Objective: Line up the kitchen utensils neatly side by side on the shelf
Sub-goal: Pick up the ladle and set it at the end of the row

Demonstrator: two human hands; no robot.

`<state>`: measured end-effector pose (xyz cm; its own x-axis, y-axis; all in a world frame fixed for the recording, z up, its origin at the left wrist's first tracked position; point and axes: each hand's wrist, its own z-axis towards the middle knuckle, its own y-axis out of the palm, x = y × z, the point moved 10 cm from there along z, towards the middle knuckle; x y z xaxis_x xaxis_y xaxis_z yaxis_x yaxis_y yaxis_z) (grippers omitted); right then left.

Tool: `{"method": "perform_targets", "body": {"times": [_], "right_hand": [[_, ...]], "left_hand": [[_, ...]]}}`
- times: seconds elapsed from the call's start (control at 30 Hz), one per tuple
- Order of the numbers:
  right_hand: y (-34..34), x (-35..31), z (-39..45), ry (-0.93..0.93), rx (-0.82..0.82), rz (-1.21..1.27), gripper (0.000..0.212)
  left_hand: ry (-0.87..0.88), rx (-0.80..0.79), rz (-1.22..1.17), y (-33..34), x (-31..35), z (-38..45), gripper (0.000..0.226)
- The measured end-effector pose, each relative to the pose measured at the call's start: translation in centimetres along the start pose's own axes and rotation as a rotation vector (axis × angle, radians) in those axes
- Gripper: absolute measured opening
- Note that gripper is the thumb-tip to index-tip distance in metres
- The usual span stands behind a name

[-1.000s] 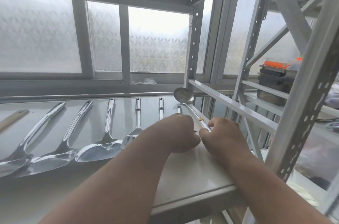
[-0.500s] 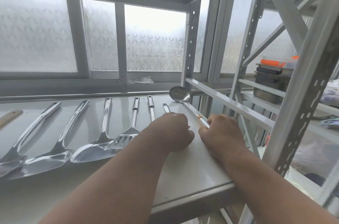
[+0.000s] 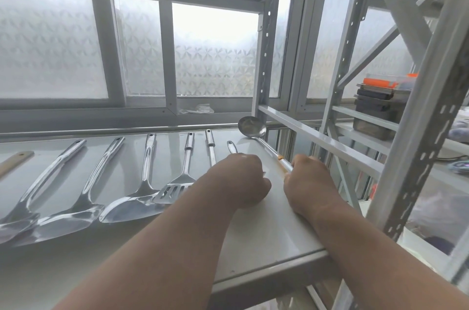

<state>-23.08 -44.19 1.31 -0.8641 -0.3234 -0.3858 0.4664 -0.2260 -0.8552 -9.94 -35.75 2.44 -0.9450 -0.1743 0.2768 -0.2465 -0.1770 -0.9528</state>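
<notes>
Since a moment ago the ladle (image 3: pixel 264 140) barely shifts, lying at the shelf's (image 3: pixel 274 228) far right, bowl far, handle gripped by the right hand (image 3: pixel 308 182); the left hand (image 3: pixel 241 182) curls over another utensil's handle, though I cannot tell whether it grips. Swinging the ladle parallel to the spatula (image 3: pixel 177 182) row would serve best. Stacked boxes (image 3: pixel 378 106) sit far right, contents unclear.

one ladle (image 3: pixel 252 127), one slotted turner (image 3: pixel 175 189), three solid spatulas, three partly hidden handles, two hands

Frosted patterned window panes (image 3: pixel 215 55) behind the rack; stacked dark containers (image 3: pixel 378 111) with an orange-lidded box (image 3: pixel 380 81) on the neighbouring rack's shelf; crumpled white wrapper (image 3: pixel 196 109) on the sill.
</notes>
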Motion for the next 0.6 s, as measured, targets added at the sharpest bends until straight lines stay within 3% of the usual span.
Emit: {"method": "perform_targets", "body": {"times": [0.6], "right_hand": [[-0.25, 0.24, 0.10, 0.001, 0.020, 0.061, 0.021]], "left_hand": [[-0.028, -0.013, -0.004, -0.01, -0.13, -0.28, 0.034]]}}
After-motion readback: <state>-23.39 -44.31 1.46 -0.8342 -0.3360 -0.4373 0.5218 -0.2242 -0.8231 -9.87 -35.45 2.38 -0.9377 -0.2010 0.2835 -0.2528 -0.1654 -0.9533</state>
